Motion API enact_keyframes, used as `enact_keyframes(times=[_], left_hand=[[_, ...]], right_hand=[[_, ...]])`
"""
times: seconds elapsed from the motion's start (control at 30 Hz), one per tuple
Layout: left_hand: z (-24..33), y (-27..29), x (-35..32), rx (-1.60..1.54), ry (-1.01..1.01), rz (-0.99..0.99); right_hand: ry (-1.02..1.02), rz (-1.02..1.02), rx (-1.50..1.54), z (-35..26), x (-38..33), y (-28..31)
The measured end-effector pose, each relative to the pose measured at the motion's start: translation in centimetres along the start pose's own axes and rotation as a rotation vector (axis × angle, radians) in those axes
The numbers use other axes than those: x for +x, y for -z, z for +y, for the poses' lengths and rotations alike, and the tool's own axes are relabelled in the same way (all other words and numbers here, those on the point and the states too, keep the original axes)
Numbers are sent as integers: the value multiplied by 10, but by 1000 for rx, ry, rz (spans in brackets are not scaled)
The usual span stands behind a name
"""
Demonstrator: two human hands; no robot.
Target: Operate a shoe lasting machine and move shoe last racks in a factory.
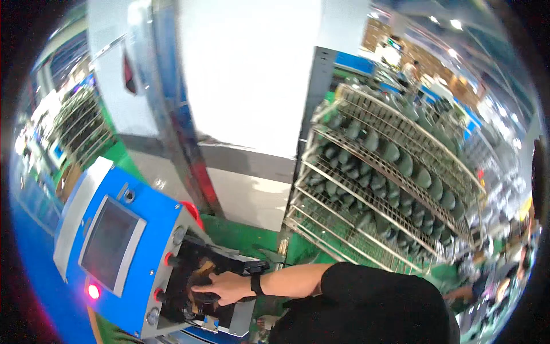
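1. Fingers (201, 289) on your left hand (229, 286) look partly curled, index poking out; honestly can't tell if they're clamped on anything.
2. That dark part (207, 298) sits right by your fingertips, in the black bay (186, 265) of the blue machine (150, 241).
3. Done vs left? Your hand's at the part, nothing looks lifted clear, and the dark screen (110, 245) gives no clue what remains.

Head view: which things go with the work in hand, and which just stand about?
Seemingly in use:
- hand, a finger extended over the dark machine bed
- blue machine
- red knob on its side

Seemingly just nearby:
- wire rack
- dark curved pieces on it
- red object by the machine, use unclear
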State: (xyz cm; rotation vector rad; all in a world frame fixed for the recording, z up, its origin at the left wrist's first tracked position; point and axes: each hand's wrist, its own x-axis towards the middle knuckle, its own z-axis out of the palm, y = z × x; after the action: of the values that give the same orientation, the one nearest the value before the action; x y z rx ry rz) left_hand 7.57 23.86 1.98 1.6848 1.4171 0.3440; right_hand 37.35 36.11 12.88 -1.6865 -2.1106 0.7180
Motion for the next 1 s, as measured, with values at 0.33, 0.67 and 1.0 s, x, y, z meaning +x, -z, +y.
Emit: enact_keyframes(times=[0.33, 0.67, 1.0], left_hand=[[78, -13, 38, -27, -329, 237], [125, -61, 6, -275, -180, 45], [162, -50, -10, -310, -8, -57]], right_hand=[[-138, 136, 863, 23, -98, -14], [-464, 152, 1751, 113, -152, -73], [-470, -87, 1446, 107, -153, -10]])
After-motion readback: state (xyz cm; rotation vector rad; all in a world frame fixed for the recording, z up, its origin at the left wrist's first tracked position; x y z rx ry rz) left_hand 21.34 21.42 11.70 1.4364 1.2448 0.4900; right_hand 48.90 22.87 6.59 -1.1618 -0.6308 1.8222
